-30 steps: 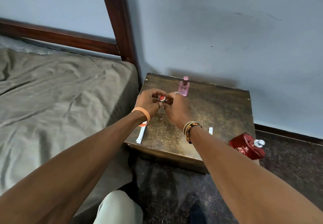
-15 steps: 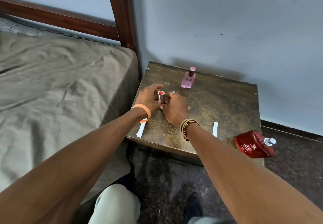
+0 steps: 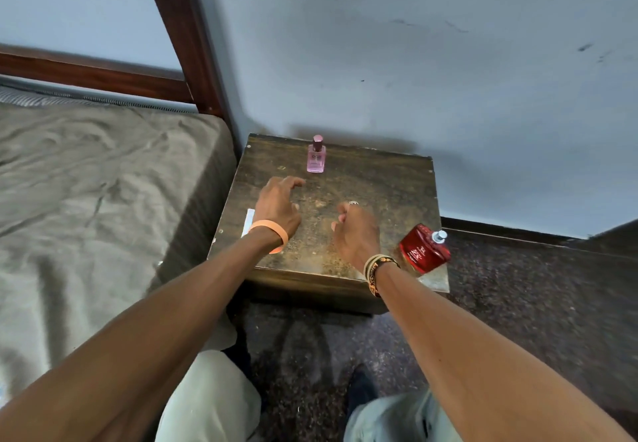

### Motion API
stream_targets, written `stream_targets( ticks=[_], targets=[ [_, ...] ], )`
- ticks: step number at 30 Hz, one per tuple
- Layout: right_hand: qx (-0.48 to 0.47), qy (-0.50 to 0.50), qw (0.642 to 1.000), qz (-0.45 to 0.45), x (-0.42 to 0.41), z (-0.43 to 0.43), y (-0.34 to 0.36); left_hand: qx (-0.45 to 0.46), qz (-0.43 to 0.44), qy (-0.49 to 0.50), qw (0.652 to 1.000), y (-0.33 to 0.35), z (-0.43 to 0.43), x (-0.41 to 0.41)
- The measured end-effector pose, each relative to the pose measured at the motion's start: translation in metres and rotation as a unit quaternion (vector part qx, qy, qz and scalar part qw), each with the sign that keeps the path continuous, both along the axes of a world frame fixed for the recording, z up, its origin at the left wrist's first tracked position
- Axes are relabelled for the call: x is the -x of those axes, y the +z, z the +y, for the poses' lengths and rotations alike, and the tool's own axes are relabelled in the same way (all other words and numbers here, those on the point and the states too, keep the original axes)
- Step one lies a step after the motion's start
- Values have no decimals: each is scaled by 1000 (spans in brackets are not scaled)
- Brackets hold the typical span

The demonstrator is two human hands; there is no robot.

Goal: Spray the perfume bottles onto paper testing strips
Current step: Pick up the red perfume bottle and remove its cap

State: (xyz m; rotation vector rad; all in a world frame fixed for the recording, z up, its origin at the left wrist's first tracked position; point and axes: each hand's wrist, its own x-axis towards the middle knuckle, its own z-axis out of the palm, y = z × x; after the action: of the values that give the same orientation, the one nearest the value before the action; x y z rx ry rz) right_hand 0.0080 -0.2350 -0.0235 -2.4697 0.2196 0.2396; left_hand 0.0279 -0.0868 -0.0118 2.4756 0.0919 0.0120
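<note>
Your hands have parted: left hand (image 3: 278, 208) fingers loosely spread, empty, pink bottle (image 3: 316, 157) just beyond them; right hand (image 3: 357, 234) fingers curled, contents hidden.

Place: bedroom in a home — a sleeping corner.
Bed (image 3: 86, 182): mattress under a creased grey-brown sheet, filling the left side.
Frame: dark wooden bedpost (image 3: 179, 27) and rail (image 3: 93, 76) against the wall (image 3: 379, 44).
Bedside table (image 3: 373, 179): worn dark wood, just beside the bed, backed to the wall.
On it: pink perfume bottle (image 3: 316, 158) and red perfume bottle (image 3: 423, 250) — personal toiletries.
Floor: dark carpet (image 3: 535, 303); dark skirting board (image 3: 500, 231) under pale blue paint.
</note>
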Motion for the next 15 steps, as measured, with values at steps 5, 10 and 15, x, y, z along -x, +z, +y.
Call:
stream_targets(
  ticks=[5, 10, 15],
  targets=[
    [6, -69, 997, 12, 13, -24, 2, 33, 42, -17, 998, -9, -35, 12],
    [-29, -130, 991, -1, 14, -34, -16, 37, 83, -53, 994, -23, -79, 9],
    [-75, -191, 978, -24, 12, -40, -21, -2, 100, -104, 990, -39, -106, -2]
  ],
)
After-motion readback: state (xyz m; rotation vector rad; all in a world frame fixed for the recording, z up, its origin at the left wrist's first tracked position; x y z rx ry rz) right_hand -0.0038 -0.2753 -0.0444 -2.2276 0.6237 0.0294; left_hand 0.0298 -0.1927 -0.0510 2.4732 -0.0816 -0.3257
